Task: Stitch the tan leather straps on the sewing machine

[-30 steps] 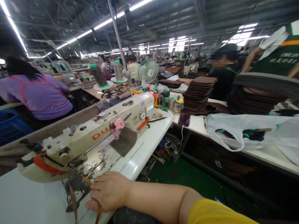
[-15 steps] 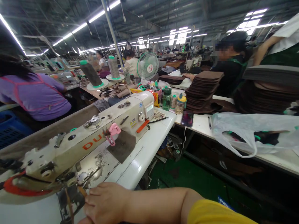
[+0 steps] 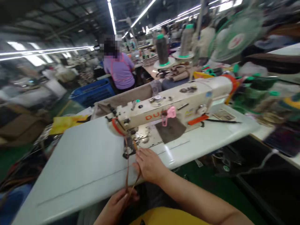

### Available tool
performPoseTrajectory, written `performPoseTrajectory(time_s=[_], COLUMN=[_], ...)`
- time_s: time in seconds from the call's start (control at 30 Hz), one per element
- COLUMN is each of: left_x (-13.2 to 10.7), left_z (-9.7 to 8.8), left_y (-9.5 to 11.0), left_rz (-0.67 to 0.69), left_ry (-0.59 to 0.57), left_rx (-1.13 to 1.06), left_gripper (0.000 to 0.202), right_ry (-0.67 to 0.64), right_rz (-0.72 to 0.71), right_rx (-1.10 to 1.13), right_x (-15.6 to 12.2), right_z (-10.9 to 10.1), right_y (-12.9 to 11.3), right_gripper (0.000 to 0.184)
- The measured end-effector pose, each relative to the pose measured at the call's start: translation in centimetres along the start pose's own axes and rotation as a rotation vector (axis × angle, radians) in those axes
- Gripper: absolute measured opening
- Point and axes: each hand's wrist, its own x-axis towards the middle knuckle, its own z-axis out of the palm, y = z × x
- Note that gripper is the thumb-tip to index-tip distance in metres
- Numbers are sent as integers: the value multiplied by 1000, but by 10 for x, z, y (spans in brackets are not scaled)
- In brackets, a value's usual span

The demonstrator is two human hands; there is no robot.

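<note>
A white sewing machine [image 3: 150, 109] stands on a pale table, with a pink clip-like piece [image 3: 172, 112] on its arm. A thin brown strip [image 3: 127, 175] runs as a loop from the needle area down past the table's front edge. My left hand [image 3: 118, 200] is closed around the lower part of this strip, just off the edge. My right hand [image 3: 150, 165] rests on the table just in front of the needle area, its fingers bent over the strip's right-hand length. The palm hides part of the strip. A brown-grey patch [image 3: 170, 129] lies under the machine arm.
Two thread cones [image 3: 162, 50] stand behind the machine. A green fan [image 3: 236, 37] is at the back right. A person in purple [image 3: 120, 70] sits beyond a blue crate [image 3: 93, 92]. Cartons and a yellow bag [image 3: 67, 123] lie at left.
The view has swung left and down, so the machine sits further right and my left hand with the strip has come into sight. My right hand stays near the needle area.
</note>
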Motion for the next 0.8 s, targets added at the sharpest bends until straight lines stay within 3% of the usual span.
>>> performPoseTrajectory(time_s=[0.13,0.3,0.57,0.63,0.73,0.8], left_x=[-12,-17,-11,-8,0,8], left_z=[2,4,-20,-20,-16,-14], left_y=[-5,-2,-13,-10,-4,-5], left_rz=[117,145,23,50,147,185], left_ry=[-1,-17,-120,-126,-164,-175], left_rx=[-49,52,634,621,408,318], left_gripper=[51,53,35,40,59,60], right_ry=[26,31,69,62,55,49], right_rz=[-19,-60,-51,-48,-64,-80], right_rx=[15,-16,-56,-58,-72,-87], right_x=[2,3,5,5,5,6], right_z=[4,1,-2,-4,-6,-7], right_y=[3,2,1,0,0,-1], right_gripper=[29,30,28,28,27,28])
